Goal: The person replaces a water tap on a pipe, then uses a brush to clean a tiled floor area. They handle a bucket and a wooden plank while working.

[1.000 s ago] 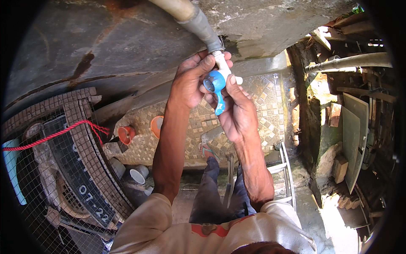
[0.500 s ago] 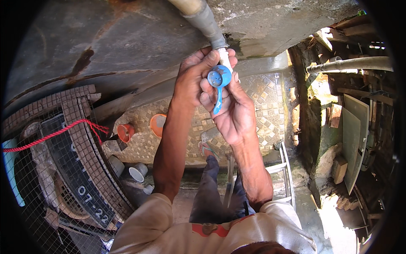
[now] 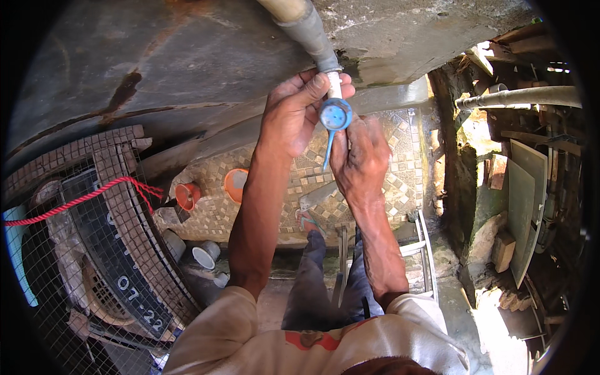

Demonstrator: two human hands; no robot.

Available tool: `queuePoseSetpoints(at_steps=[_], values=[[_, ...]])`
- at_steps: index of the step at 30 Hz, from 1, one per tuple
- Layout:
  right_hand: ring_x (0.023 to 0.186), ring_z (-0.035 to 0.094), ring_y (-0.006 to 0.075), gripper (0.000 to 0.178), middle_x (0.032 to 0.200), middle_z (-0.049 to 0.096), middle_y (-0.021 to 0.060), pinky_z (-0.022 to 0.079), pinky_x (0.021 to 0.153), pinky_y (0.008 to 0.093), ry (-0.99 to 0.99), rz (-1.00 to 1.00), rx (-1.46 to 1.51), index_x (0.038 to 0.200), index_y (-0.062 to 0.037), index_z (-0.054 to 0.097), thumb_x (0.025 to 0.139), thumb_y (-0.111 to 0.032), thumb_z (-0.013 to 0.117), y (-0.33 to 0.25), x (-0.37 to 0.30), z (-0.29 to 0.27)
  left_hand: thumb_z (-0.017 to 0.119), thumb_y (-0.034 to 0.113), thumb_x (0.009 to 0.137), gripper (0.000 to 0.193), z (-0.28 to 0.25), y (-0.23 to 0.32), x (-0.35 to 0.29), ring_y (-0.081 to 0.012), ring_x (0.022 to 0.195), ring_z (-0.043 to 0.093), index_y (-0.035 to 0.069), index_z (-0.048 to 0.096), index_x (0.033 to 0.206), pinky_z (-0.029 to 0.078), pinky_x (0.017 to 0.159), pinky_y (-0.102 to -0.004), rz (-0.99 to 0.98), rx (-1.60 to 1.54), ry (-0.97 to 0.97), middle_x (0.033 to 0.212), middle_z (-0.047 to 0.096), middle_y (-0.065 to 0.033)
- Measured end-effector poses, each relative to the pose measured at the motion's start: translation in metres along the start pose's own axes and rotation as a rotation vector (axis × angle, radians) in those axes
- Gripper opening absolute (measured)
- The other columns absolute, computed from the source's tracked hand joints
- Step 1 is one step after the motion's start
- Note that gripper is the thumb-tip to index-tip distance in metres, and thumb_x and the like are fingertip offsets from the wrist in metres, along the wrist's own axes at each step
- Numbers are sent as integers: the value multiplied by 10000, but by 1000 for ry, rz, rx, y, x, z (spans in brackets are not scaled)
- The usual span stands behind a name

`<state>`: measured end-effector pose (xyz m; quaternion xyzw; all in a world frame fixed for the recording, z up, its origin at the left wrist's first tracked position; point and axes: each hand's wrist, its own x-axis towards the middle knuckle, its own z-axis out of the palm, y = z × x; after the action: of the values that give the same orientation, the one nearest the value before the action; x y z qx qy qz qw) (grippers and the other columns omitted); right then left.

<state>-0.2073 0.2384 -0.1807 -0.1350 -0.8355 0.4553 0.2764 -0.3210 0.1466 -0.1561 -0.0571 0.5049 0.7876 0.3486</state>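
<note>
Pinching one white threaded neck (image 3: 335,90) at upper centre, the left hand (image 3: 292,114) was partly hidden behind it. One blue round-faced tap (image 3: 335,115) hung just below, beside the blurred right hand (image 3: 364,156), whose grip I couldn't tell. Two orange containers (image 3: 187,197) stood left of centre on square-patterned tiles (image 3: 400,184).

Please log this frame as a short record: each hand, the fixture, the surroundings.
Left hand: thumb and fingers around the white neck of a blue-and-white plastic tap
Right hand: beside the tap's thin blue lever; blurred, grip unclear
Fixture: tap at the end of a grey plastic pipe
Surroundings: twisted red rope, round orange plastic bucket
</note>
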Motion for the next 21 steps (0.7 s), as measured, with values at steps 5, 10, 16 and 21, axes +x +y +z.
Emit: queuePoseSetpoints(at_steps=[5, 10, 16, 21], values=[[696, 680, 277, 105, 840, 665, 173, 508, 571, 384, 3, 265, 244, 981, 34, 677, 903, -33, 697, -9, -6, 18, 636, 229, 1011, 410, -2, 6, 2, -235, 1063, 682, -84, 573, 1268, 560, 931, -370, -21, 33, -34, 1188, 690, -183], [643, 640, 129, 226, 799, 701, 73, 486, 548, 283, -72, 547, 526, 1014, 33, 689, 1021, -188, 643, -17, 6, 5, 687, 219, 979, 367, -9, 4, 3, -254, 1037, 699, -60, 609, 1206, 584, 862, -377, -63, -6, -76, 1152, 698, -191], [648, 601, 122, 318, 825, 695, 74, 455, 590, 263, -166, 468, 423, 1044, 26, 674, 1052, -280, 589, -10, 9, -5, 649, 247, 1006, 477, -4, -1, 3, -265, 1082, 674, -85, 509, 1318, 565, 881, -393, 7, 2, -61, 1263, 649, -209], [618, 571, 117, 367, 819, 689, 75, 425, 571, 257, -109, 762, 828, 1041, 11, 673, 1062, -336, 557, -22, 9, -1, 664, 288, 997, 486, -5, 1, 3, -179, 859, 676, -94, 559, 1279, 559, 612, -289, -63, -17, -40, 1204, 674, -216]])
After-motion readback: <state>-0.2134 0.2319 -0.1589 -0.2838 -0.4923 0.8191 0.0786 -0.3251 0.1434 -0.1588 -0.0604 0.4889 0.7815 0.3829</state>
